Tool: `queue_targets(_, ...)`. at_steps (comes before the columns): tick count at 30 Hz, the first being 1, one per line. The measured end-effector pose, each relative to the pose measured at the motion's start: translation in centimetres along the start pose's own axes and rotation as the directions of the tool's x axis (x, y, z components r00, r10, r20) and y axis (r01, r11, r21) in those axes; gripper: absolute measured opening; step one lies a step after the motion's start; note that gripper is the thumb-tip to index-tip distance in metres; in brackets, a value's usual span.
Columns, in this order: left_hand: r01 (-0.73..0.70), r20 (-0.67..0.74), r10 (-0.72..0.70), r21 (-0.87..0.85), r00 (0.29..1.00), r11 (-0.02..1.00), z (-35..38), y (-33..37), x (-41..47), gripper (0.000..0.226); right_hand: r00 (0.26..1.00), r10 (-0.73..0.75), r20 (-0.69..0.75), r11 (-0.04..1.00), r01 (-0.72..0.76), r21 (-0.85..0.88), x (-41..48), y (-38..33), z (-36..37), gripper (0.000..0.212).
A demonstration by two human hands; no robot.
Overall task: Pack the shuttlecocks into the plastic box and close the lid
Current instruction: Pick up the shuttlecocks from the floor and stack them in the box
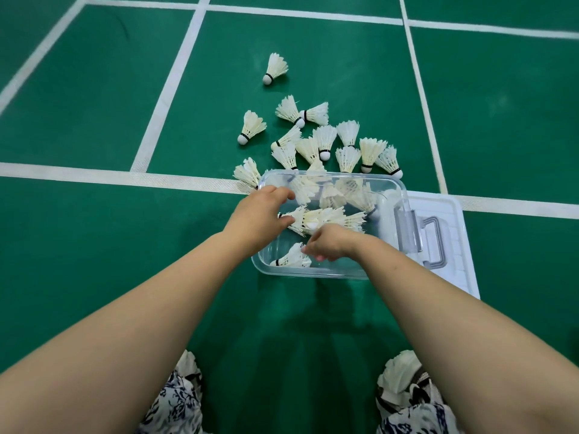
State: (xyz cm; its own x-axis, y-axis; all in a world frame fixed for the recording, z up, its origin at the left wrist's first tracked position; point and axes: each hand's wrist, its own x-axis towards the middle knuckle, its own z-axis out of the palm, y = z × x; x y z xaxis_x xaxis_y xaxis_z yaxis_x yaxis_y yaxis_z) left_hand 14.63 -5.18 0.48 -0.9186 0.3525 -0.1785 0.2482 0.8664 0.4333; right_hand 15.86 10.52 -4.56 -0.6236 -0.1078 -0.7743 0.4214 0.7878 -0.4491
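A clear plastic box (388, 195) sits open on the green court floor. Inside it lies a nested row of white feather shuttlecocks (332, 219), and another shuttlecock (291, 258) rests in the near left corner. My left hand (260, 214) grips the left end of the nested row. My right hand (329, 244) is over the box's near part, fingers curled at the row's underside and just above the corner shuttlecock. Several loose shuttlecocks (326, 140) lie scattered on the floor beyond the box. The box's lid (445, 220) lies flat to the right, handle up.
White court lines (169, 89) cross the green floor. One shuttlecock (275, 68) lies farthest away, another (250, 126) apart to the left. Patterned clothing on my knees (175, 399) shows at the bottom edge.
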Motion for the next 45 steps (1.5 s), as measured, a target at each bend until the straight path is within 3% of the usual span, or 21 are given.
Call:
queue_targets(7,-0.030,-0.065,0.030,0.012,0.997,0.999,-1.1,1.4,-0.6,0.041,0.933,-0.202,-0.297,0.948,0.262,0.180,-3.1,-2.8,-3.5,0.014)
queue_targets(11,-0.009,-0.153,0.003,-0.036,0.988,0.999,-2.1,1.6,-0.2,0.040,0.869,-0.268,-0.415,0.919,0.361,0.162,-3.8,-4.2,-5.0,0.013)
queue_targets(16,-0.009,-0.175,0.006,-0.020,0.985,1.000,-3.0,0.9,2.1,0.035,0.783,-0.281,-0.555,0.939,0.344,0.009,-1.4,-5.7,-7.0,0.030)
queue_targets(20,0.021,-0.188,-0.024,-0.018,0.982,1.000,-4.3,-0.5,6.8,0.036,0.792,-0.319,-0.520,0.947,0.291,-0.139,2.5,-7.1,-9.4,0.035)
queue_targets(24,0.077,-0.163,-0.078,-0.017,0.983,0.997,-4.2,-1.6,11.7,0.044,0.818,-0.308,-0.486,0.936,0.170,-0.307,7.5,-7.6,-11.8,0.062)
queue_targets(28,0.129,-0.147,-0.132,-0.030,0.980,0.991,-3.0,-2.3,14.4,0.057,0.855,-0.240,-0.459,0.943,0.093,-0.320,10.8,-7.5,-12.9,0.087)
queue_targets(32,0.178,-0.116,-0.184,-0.057,0.976,0.982,-1.8,-3.6,15.5,0.069,0.903,-0.210,-0.376,0.946,0.090,-0.311,13.8,-7.7,-13.3,0.098)
queue_targets(38,0.233,-0.109,-0.243,-0.096,0.964,0.968,-1.5,-6.2,15.7,0.075,0.927,-0.175,-0.333,0.952,0.073,-0.298,17.8,-8.9,-13.4,0.091)
queue_targets(41,0.248,-0.098,-0.256,-0.089,0.962,0.965,-1.2,-7.3,15.3,0.073,0.920,-0.158,-0.360,0.951,0.044,-0.305,19.5,-9.3,-13.0,0.075)
queue_targets(45,0.253,-0.081,-0.260,-0.091,0.962,0.963,-0.5,-8.2,14.8,0.072,0.915,-0.236,-0.328,0.932,0.118,-0.342,20.1,-9.6,-12.7,0.054)
